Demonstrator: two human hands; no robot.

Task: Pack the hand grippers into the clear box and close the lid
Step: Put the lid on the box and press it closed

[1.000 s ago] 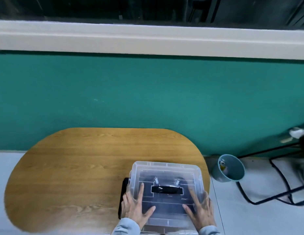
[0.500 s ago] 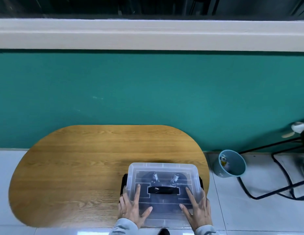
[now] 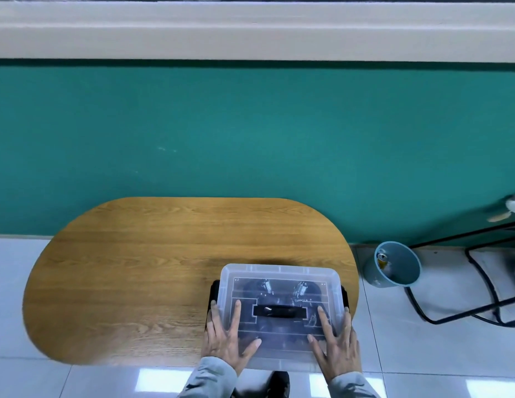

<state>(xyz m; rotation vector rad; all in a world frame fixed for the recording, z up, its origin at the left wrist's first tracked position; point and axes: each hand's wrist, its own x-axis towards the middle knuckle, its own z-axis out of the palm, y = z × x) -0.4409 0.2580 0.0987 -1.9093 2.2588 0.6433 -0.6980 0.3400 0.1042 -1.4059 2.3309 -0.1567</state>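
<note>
The clear box (image 3: 279,272) sits at the near right edge of the wooden table (image 3: 153,262), with its clear lid (image 3: 279,349) on top and a black handle (image 3: 279,311) in the lid's middle. Through the lid I see dark hand grippers (image 3: 282,288) with metal springs inside. My left hand (image 3: 227,338) lies flat on the lid's left side, fingers straight and spread. My right hand (image 3: 335,340) lies flat on the lid's right side the same way. Black side latches (image 3: 213,291) show at both ends of the box.
A teal bin (image 3: 397,267) with a can inside stands on the tiled floor to the right of the table. A black metal frame (image 3: 480,282) stands further right. A teal wall runs behind the table.
The view has shifted, so the table and box sit a little higher in the frame. Both hands stay flat on the lid in the same places.
</note>
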